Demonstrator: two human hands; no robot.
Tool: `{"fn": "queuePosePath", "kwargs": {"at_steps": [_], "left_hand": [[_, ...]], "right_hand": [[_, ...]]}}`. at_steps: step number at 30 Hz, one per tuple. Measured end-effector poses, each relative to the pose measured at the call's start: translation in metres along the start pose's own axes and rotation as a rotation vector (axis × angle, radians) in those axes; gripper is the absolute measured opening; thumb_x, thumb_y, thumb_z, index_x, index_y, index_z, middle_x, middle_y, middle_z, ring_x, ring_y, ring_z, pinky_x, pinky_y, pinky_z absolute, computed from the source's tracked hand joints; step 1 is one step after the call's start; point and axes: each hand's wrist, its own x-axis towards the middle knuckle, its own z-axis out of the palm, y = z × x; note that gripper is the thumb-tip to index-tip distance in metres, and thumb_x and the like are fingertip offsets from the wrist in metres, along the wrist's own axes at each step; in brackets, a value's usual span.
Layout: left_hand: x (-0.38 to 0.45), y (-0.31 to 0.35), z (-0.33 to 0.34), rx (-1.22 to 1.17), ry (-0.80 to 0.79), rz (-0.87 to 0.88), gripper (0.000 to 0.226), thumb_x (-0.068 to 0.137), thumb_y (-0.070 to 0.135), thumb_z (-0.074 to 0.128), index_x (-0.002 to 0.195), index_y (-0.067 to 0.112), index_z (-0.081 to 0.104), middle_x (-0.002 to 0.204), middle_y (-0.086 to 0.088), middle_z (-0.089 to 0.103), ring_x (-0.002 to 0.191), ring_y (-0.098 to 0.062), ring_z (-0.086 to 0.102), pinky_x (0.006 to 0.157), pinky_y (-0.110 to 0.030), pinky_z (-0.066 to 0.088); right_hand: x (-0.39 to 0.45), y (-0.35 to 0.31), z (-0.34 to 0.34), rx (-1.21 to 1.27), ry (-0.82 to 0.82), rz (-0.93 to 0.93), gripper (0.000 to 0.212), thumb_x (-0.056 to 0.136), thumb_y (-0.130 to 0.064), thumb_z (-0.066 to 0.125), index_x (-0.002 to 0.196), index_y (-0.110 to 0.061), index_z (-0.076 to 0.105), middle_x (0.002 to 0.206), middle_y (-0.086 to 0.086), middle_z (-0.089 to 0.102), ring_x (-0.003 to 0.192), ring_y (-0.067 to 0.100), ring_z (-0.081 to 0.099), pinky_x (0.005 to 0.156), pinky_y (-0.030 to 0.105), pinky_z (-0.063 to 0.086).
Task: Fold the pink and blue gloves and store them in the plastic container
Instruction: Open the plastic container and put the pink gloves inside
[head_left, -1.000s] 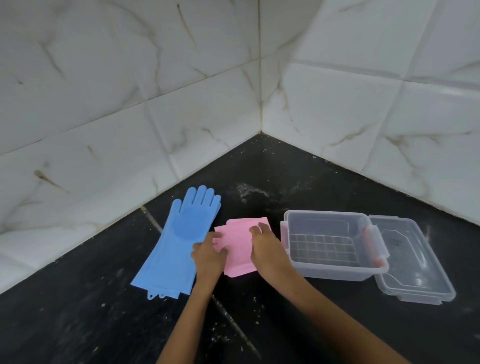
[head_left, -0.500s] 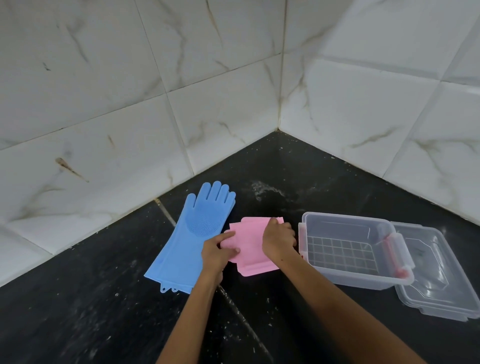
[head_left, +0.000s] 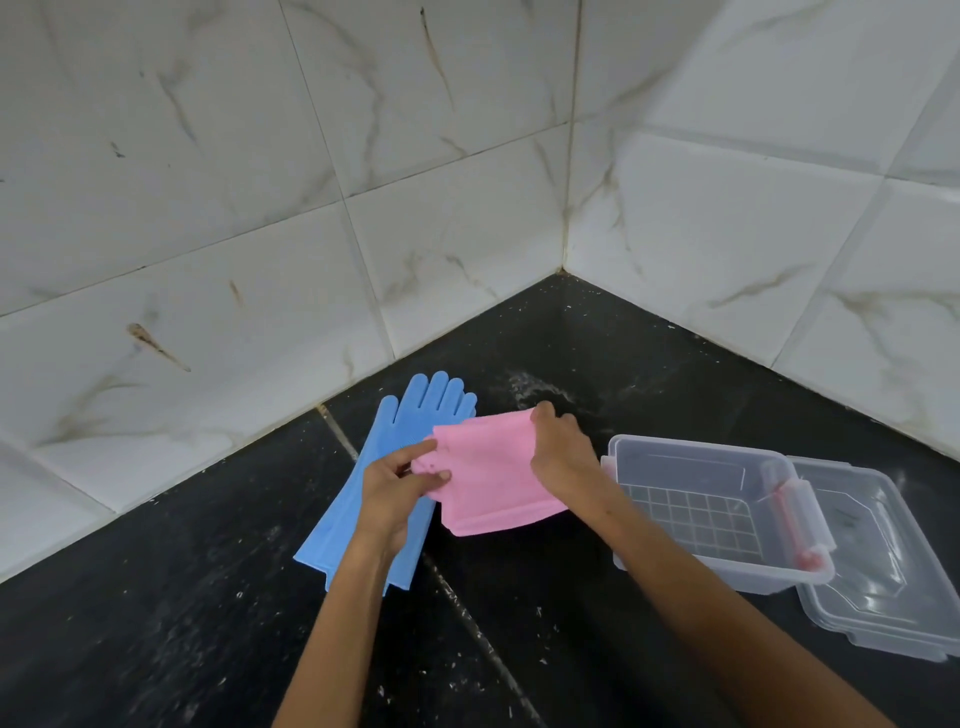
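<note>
Single head-worn view, wide-angle, looking forward and steeply down from above the person's own forearms; faces into a corner where two white tiled walls (head_left: 467, 156) meet a black counter (head_left: 156, 623); wall lines bow near the edges from lens distortion; close range, left hand (head_left: 392, 493) and right hand (head_left: 563, 457) sit mid-frame, arms entering from the bottom edge; no second view to share anything with.

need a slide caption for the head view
Both hands, left and right, hold the folded pink glove between the flat blue glove and the open container.
</note>
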Motion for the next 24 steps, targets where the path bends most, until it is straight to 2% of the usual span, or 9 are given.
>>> {"fn": "queuePosePath", "kwargs": {"at_steps": [5, 6, 8, 10, 12, 15, 19, 24], "left_hand": [[-0.012, 0.038, 0.016, 0.004, -0.074, 0.026, 0.046, 0.069, -0.014, 0.071, 0.110, 0.006, 0.068, 0.112, -0.004, 0.061, 0.104, -0.022, 0.057, 0.096, -0.045, 0.051], [-0.016, 0.044, 0.025, 0.017, -0.096, 0.029, 0.046, 0.069, -0.014, 0.071, 0.110, 0.007, 0.068, 0.114, -0.004, 0.060, 0.105, -0.021, 0.056, 0.097, -0.044, 0.050], [-0.022, 0.050, 0.049, 0.051, -0.143, 0.046, 0.047, 0.069, -0.013, 0.072, 0.110, 0.010, 0.068, 0.112, -0.001, 0.060, 0.104, -0.018, 0.057, 0.093, -0.038, 0.052], [-0.029, 0.052, 0.076, 0.084, -0.207, 0.073, 0.049, 0.069, -0.012, 0.072, 0.111, 0.013, 0.068, 0.102, 0.003, 0.062, 0.096, -0.012, 0.059, 0.081, -0.028, 0.054], [-0.036, 0.051, 0.104, 0.114, -0.281, 0.087, 0.051, 0.068, -0.012, 0.072, 0.111, 0.014, 0.067, 0.105, 0.001, 0.065, 0.098, -0.013, 0.061, 0.078, -0.025, 0.054], [-0.044, 0.044, 0.141, 0.151, -0.372, 0.082, 0.051, 0.067, -0.013, 0.072, 0.111, 0.012, 0.067, 0.113, -0.003, 0.065, 0.101, -0.015, 0.062, 0.077, -0.024, 0.054], [-0.045, 0.027, 0.165, 0.226, -0.400, 0.095, 0.049, 0.066, -0.012, 0.073, 0.109, 0.012, 0.067, 0.112, -0.003, 0.065, 0.094, -0.010, 0.062, 0.065, -0.017, 0.052], [-0.041, 0.005, 0.177, 0.373, -0.360, 0.132, 0.053, 0.067, -0.007, 0.076, 0.116, 0.010, 0.065, 0.119, -0.003, 0.062, 0.097, -0.013, 0.058, 0.071, -0.021, 0.053]], "right_hand": [[-0.013, 0.032, -0.048, 0.230, 0.059, -0.074, 0.041, 0.090, -0.004, 0.053, 0.127, -0.016, 0.044, 0.107, 0.006, 0.057, 0.073, 0.010, 0.051, 0.055, 0.015, 0.039], [-0.017, 0.042, -0.058, 0.249, 0.071, -0.066, 0.039, 0.090, -0.006, 0.055, 0.126, -0.018, 0.045, 0.103, 0.003, 0.057, 0.072, 0.009, 0.050, 0.054, 0.013, 0.038], [-0.028, 0.063, -0.077, 0.269, 0.098, -0.035, 0.038, 0.089, -0.009, 0.058, 0.124, -0.021, 0.048, 0.106, 0.002, 0.057, 0.081, 0.013, 0.052, 0.063, 0.017, 0.044], [-0.040, 0.085, -0.095, 0.292, 0.141, 0.012, 0.037, 0.088, -0.010, 0.060, 0.122, -0.022, 0.051, 0.112, 0.005, 0.058, 0.091, 0.018, 0.054, 0.081, 0.031, 0.050], [-0.053, 0.108, -0.110, 0.299, 0.180, 0.065, 0.037, 0.088, -0.010, 0.061, 0.122, -0.022, 0.053, 0.116, 0.007, 0.059, 0.095, 0.019, 0.053, 0.088, 0.039, 0.049], [-0.068, 0.139, -0.120, 0.289, 0.215, 0.144, 0.038, 0.089, -0.009, 0.059, 0.124, -0.019, 0.052, 0.120, 0.013, 0.059, 0.096, 0.021, 0.053, 0.089, 0.041, 0.048], [-0.077, 0.163, -0.109, 0.286, 0.222, 0.200, 0.038, 0.090, -0.009, 0.058, 0.127, -0.017, 0.052, 0.122, 0.015, 0.058, 0.100, 0.026, 0.056, 0.089, 0.038, 0.048], [-0.072, 0.183, -0.083, 0.145, 0.226, 0.214, 0.042, 0.092, -0.015, 0.055, 0.133, -0.018, 0.048, 0.122, 0.014, 0.058, 0.097, 0.025, 0.059, 0.086, 0.030, 0.042]]}}
